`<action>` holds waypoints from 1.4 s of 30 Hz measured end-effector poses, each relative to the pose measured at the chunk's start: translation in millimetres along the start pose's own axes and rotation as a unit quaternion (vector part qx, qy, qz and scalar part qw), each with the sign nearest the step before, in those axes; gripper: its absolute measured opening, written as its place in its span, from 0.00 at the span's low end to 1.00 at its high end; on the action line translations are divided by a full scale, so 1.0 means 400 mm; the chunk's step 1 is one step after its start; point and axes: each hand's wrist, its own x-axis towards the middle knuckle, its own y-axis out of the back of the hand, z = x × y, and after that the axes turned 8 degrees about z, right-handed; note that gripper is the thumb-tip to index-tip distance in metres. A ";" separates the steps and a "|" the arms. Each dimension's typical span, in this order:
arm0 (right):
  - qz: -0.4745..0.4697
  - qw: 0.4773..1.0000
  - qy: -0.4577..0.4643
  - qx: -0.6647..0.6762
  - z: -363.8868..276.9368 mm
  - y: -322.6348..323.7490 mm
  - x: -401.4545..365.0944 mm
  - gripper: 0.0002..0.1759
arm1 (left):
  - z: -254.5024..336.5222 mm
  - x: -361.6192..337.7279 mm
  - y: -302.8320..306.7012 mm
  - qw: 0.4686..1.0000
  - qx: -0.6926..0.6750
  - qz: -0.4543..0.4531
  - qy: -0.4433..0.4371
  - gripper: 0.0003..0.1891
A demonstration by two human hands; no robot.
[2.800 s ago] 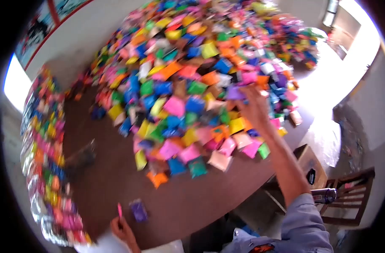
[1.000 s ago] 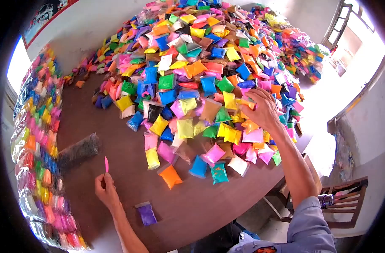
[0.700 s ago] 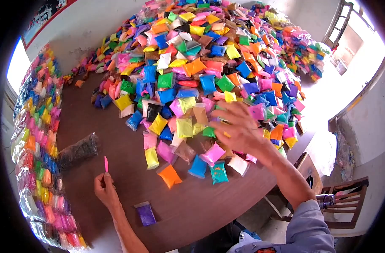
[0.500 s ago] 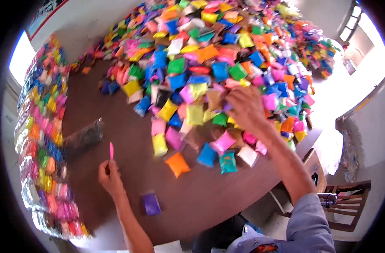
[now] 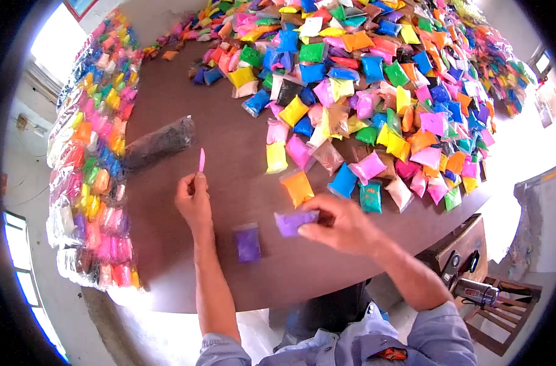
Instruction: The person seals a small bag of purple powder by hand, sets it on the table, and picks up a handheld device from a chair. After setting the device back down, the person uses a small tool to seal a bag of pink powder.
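Observation:
My left hand (image 5: 194, 198) is closed around the lower end of a thin pink blade-shaped tool (image 5: 202, 161), which points up and away from me. Between the thumb and fingers of my right hand (image 5: 345, 226) is a purple packet (image 5: 294, 223), held above the brown table (image 5: 186, 262). Another purple packet (image 5: 248, 245) lies flat on the table between my two hands. An orange packet (image 5: 297, 188) lies just beyond my right hand. Farther off, small packets in many colours form a large pile (image 5: 351, 73).
Clear bags of coloured packets stand in a long row (image 5: 95, 177) along the left edge. A long dark clear-wrapped bundle (image 5: 161, 144) lies beside them. To the right are a wooden chair (image 5: 497, 317) and a metal flask (image 5: 478, 293).
My right hand has come back from the pile towards me and now holds a purple packet. My left hand still grips the pink tool. The camera view has shifted.

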 end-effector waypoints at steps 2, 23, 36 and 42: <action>-0.017 0.994 -0.086 0.063 0.000 -0.051 -0.039 0.17 | 0.008 -0.011 0.001 1.000 -0.001 0.001 -0.003 0.08; 0.100 0.994 -0.001 -0.040 -0.006 -0.024 -0.155 0.21 | -0.013 -0.196 0.277 0.977 0.163 0.004 -0.140 0.08; 0.439 0.874 0.065 -0.198 0.026 0.189 -0.156 0.33 | -0.014 -0.191 0.265 0.977 0.178 0.014 -0.112 0.08; 0.400 0.884 0.146 -0.191 0.015 0.121 -0.161 0.17 | -0.019 -0.198 0.264 0.969 0.188 0.022 -0.161 0.08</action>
